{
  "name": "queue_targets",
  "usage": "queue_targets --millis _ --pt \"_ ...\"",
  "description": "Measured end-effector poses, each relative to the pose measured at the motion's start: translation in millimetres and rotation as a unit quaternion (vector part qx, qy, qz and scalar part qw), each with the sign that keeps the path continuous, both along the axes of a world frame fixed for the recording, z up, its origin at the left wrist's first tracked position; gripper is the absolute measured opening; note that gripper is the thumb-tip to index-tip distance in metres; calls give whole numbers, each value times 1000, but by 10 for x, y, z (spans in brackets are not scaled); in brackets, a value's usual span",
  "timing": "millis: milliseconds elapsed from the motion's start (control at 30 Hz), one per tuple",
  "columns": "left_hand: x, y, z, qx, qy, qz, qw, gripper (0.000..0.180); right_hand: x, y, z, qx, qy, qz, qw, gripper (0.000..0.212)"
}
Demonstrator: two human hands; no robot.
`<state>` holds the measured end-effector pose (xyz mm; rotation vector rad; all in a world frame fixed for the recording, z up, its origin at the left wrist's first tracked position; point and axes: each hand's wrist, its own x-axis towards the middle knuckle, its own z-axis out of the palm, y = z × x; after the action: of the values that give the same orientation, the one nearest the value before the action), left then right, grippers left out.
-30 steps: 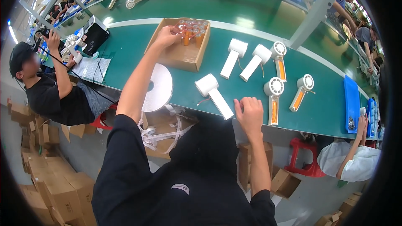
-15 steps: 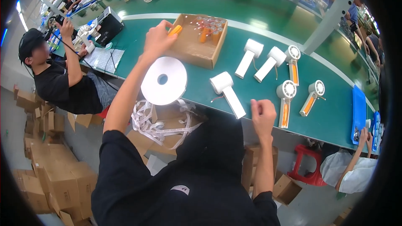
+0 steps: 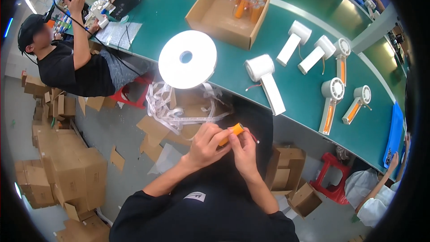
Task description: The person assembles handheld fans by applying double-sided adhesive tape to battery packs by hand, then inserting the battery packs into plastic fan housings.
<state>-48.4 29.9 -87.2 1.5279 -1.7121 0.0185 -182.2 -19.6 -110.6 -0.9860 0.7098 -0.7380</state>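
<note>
As the left hand [image 3: 205, 148] and right hand [image 3: 244, 153] gripped the orange cylinder [image 3: 237, 129], its loose red wire [image 3: 254, 137] warranted keeping unpinched.

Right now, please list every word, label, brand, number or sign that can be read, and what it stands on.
None reads clearly enough to quote.
White label on the black shirt: dark marks, too small.
Loose white tape: a row of marks, blurred.
Black box, upper left: pale marks, too small.
Brown cartons, lower left: faint print, blurred.
Orange cylinder in left hand and right hand: none visible.
</note>
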Motion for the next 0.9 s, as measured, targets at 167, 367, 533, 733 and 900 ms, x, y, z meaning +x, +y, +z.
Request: queue_targets --millis 167,367,533,733,900 --pt "529 103 -95 104 332 112 931 48 -160 -33 -6 43 30 -14 999 32" --pt "1289 -239 -77 110 800 147 571 42 -207 -28 -15 29 39 4 999 37" --pt "1271 -328 -227 68 757 133 637 43 -183 -68 47 13 -15 46 999 32" --pt "702 -15 -85 41 754 -27 655 51 -113 -383 228 -306 26 48 950 24" --pt "542 -31 1 28 771 -65 633 50 -72 -282 285 -83 -58 141 985 26"
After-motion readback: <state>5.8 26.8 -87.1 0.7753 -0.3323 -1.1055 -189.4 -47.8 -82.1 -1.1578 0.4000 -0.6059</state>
